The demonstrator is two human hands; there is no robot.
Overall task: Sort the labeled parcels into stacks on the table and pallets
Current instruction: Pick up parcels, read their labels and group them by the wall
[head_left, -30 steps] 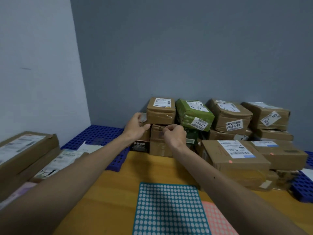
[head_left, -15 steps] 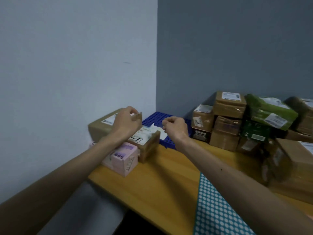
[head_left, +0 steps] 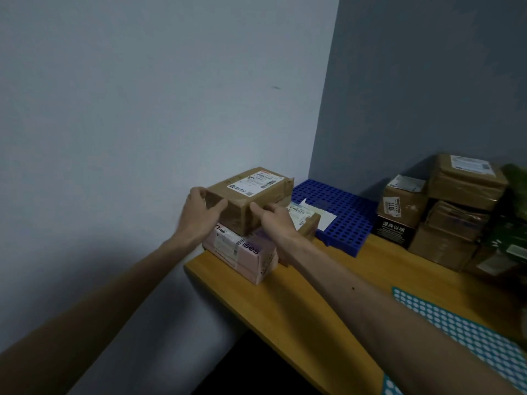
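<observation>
Head view. The brown parcel (head_left: 251, 195), white shipping label facing up, sits at the far left corner of the table (head_left: 328, 283), close to the pale wall. It lies over a pink box (head_left: 242, 252) and partly over a flatter labelled parcel (head_left: 306, 220) just to the right. I cannot tell whether its weight is fully on them or borne by the hands.

The left hand (head_left: 199, 213) grips the parcel's near left end, with its fingers over the end face and its thumb on the front. The right hand (head_left: 275, 222) holds the near right side, thumb along the lower edge. Its other fingers are mostly hidden behind the box.

Step in hand, as I judge it: either setting or lifting the top parcel of this corner stack. Nothing here decides which.

Next move: if placing, square the parcel over the pink box so it does not overhang the table edge, then release both hands together. If lifting, keep it level, since the flat parcel beneath could slide.

A blue pallet (head_left: 339, 215) with loose paper on it lies beyond. The main parcel pile (head_left: 456, 215) stands well apart, to the right.
</observation>
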